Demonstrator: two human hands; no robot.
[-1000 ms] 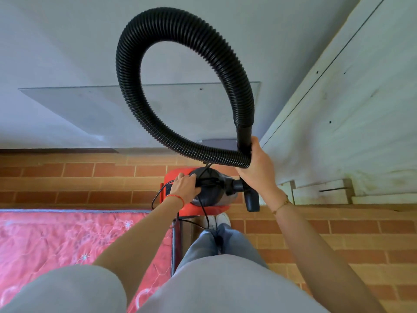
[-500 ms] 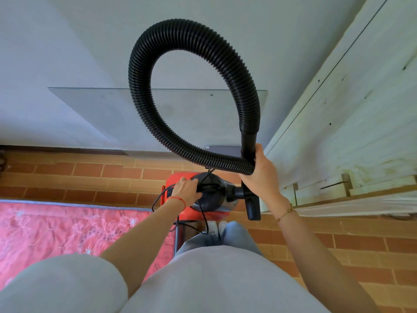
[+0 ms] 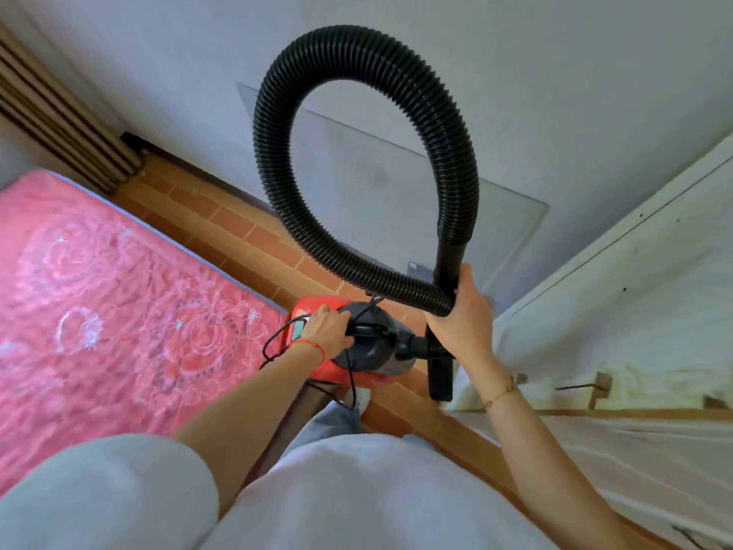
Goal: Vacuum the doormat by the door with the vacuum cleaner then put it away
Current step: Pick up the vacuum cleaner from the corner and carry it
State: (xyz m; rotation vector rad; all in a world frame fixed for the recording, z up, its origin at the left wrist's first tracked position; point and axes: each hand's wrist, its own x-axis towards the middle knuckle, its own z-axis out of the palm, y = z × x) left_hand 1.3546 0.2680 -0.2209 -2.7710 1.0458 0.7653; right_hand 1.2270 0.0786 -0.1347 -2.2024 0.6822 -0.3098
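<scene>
The vacuum cleaner (image 3: 357, 343), a small red and dark grey canister, hangs above the brick floor (image 3: 246, 240), carried by its top handle in the closed left hand (image 3: 327, 329). The right hand (image 3: 466, 315) is wrapped around the black ribbed hose (image 3: 357, 152), which loops upward, nozzle (image 3: 440, 375) pointing down. A black cord (image 3: 277, 343) dangles beside a pink mattress (image 3: 99, 291).

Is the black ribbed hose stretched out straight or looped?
Looped: the black ribbed hose curves in a full ring, and the right hand holds its crossing ends together.
</scene>
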